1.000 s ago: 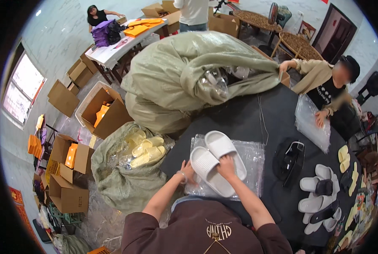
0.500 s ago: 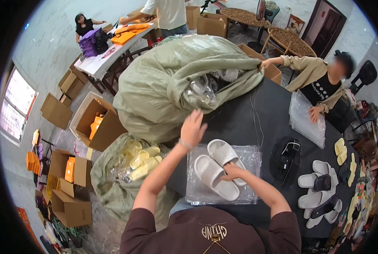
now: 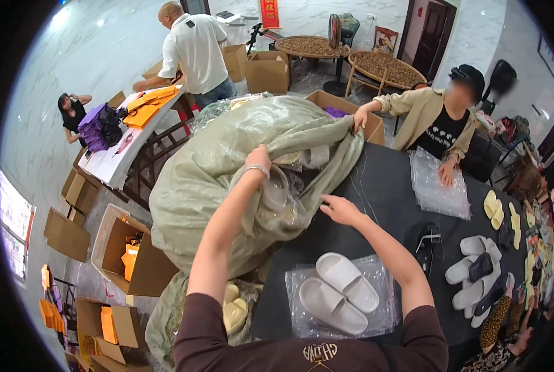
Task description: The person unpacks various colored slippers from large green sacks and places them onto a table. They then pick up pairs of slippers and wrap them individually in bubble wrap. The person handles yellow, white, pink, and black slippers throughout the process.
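Observation:
A large pale green woven sack [image 3: 196, 167] bulges over the far left of the black table [image 3: 382, 186]. My left hand [image 3: 258, 161] is closed on the fabric at its mouth. Inside the opening, light slippers in clear plastic bags [image 3: 280, 198] show in part. My right hand [image 3: 342, 209] reaches to the sack's right edge, thumb and forefinger apart, holding nothing I can see. Nearer me, a pair of light grey slide slippers [image 3: 333, 304] lies on a stack of clear plastic bags [image 3: 299, 279]. Across the table, another person's hand [image 3: 361, 116] grips the sack's rim.
That person's other hand rests on clear bags [image 3: 438, 186]. Black footwear [image 3: 427, 242], grey slippers [image 3: 469, 270] and yellow slippers [image 3: 493, 209] lie to the right. A second sack [image 3: 165, 322] with yellow slippers and an open cardboard box [image 3: 147, 260] stand left. Two people are by a white table [image 3: 106, 164].
My right hand has left the grey slippers and moved up to the sack's edge. My left hand has gone forward and taken hold of the sack. The view has shifted.

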`<act>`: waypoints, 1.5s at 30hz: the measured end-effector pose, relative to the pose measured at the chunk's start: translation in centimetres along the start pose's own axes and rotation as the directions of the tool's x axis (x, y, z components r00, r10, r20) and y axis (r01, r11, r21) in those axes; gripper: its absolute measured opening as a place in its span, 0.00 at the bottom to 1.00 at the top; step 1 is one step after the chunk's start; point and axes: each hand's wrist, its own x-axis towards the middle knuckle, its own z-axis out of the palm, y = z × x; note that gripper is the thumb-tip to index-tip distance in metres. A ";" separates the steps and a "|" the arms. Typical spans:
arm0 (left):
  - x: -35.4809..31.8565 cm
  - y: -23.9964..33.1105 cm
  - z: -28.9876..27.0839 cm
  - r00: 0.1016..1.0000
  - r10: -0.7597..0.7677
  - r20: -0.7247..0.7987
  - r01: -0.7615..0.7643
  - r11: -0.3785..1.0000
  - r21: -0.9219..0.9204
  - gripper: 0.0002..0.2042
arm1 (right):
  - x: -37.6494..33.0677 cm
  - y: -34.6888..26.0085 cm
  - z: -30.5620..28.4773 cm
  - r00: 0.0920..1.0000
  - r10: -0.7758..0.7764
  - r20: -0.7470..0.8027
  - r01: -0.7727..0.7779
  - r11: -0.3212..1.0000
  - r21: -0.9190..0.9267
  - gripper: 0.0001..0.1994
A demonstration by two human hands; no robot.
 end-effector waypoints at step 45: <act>17.6 -3.7 1.6 0.987 0.152 0.057 -0.162 0.940 0.299 0.22 | 27.2 5.1 -16.2 0.534 -0.700 -0.474 -0.231 0.418 -0.878 0.20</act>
